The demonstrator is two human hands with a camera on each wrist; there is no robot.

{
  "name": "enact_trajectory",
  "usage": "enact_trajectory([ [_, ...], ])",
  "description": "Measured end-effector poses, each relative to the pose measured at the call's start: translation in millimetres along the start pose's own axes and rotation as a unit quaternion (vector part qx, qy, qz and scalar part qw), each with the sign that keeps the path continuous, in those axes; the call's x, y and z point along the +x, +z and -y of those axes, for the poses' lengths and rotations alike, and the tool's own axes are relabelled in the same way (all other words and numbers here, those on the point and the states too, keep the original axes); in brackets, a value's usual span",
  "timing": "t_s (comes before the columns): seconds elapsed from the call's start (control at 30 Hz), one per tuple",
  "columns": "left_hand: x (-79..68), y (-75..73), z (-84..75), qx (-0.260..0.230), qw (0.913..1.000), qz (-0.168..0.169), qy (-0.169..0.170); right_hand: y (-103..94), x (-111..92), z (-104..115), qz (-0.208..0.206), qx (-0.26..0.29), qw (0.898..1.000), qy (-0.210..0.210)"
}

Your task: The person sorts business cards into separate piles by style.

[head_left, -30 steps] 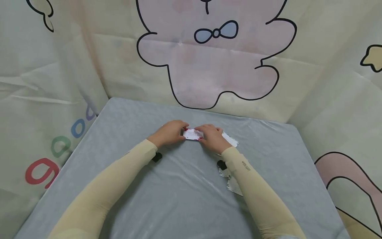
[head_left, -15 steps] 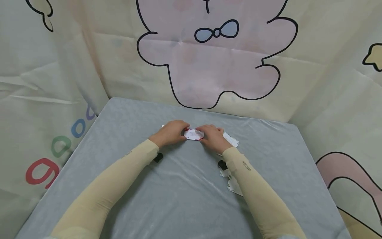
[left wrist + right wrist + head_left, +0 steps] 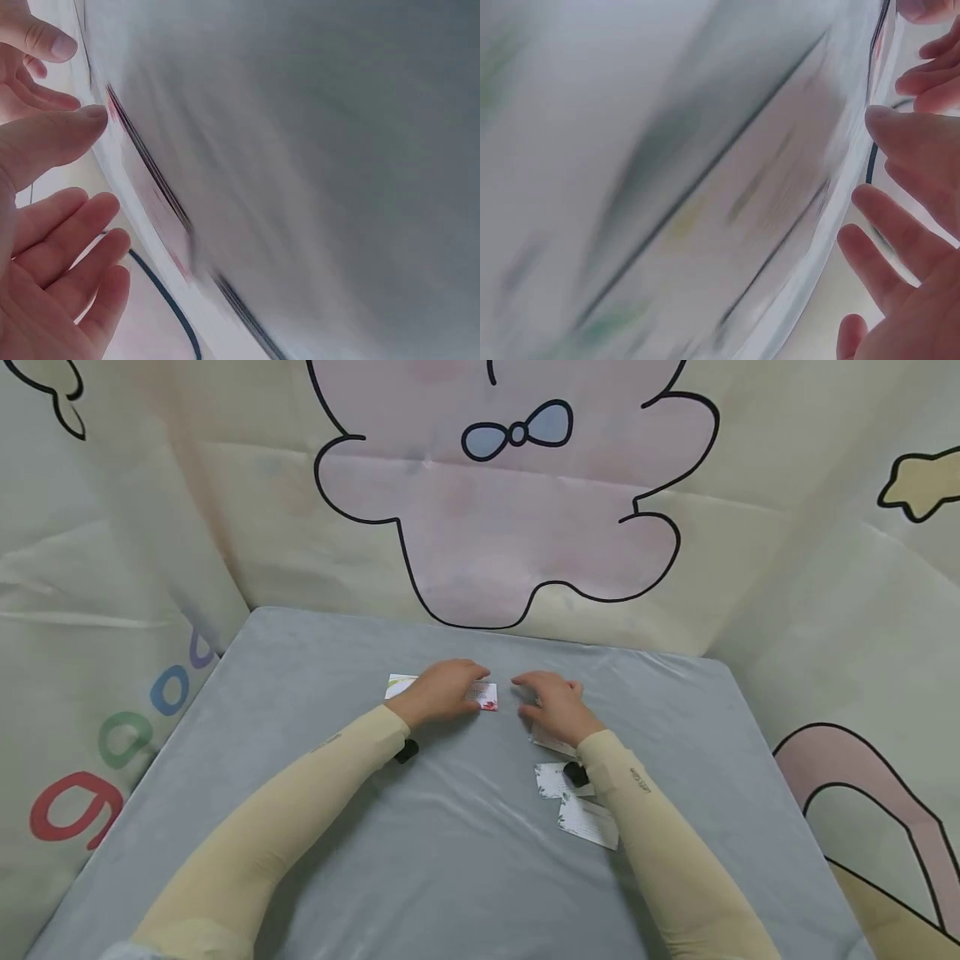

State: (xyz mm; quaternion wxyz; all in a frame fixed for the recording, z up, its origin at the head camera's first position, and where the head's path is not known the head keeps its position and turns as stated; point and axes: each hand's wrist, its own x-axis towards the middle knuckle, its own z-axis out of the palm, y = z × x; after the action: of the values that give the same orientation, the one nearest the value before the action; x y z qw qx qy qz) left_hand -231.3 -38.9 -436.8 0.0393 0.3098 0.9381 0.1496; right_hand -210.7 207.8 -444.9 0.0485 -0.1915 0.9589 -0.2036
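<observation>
A small stack of white cards with red decoration point(image 3: 486, 696) lies on the grey cloth, partly behind my left hand point(image 3: 447, 689). In the left wrist view its layered edge point(image 3: 154, 169) shows beside the thumb, and the fingers are spread loosely without gripping it. A second stack of cards with a yellow-green corner point(image 3: 398, 683) sits left of that hand, partly covered. My right hand point(image 3: 557, 703) hovers with relaxed fingers above white cards point(image 3: 553, 742). The right wrist view shows blurred cards with green and yellow print point(image 3: 727, 202) below it.
Two more white cards lie nearer on the right: one point(image 3: 551, 781) is partly under the wrist camera, the other point(image 3: 588, 822) overlaps it beside the right sleeve. The grey cloth point(image 3: 420, 860) covers the table, with printed curtains point(image 3: 525, 543) around it.
Both hands were at the ends of the red-decorated stack. Now my right hand has come away to the right, and the left hand's fingers stand off the stack. The head view has turned slightly right.
</observation>
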Motion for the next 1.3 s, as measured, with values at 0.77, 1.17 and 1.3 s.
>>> enact_trajectory([
  [0.77, 58.0, 8.4, -43.1, -0.010, 0.9969, 0.062, 0.047, -14.8, -51, -48, -0.051, 0.003, 0.997, 0.059],
  [1.17, 58.5, 7.6, -34.2, 0.003, 0.9965, 0.065, 0.054, -11.4, -36, -34, -0.038, 0.012, 0.998, 0.049],
  [1.3, 58.7, 6.7, -31.4, -0.005, 0.9960, 0.073, 0.051, -10.3, -34, -32, -0.032, 0.015, 0.998, 0.052],
])
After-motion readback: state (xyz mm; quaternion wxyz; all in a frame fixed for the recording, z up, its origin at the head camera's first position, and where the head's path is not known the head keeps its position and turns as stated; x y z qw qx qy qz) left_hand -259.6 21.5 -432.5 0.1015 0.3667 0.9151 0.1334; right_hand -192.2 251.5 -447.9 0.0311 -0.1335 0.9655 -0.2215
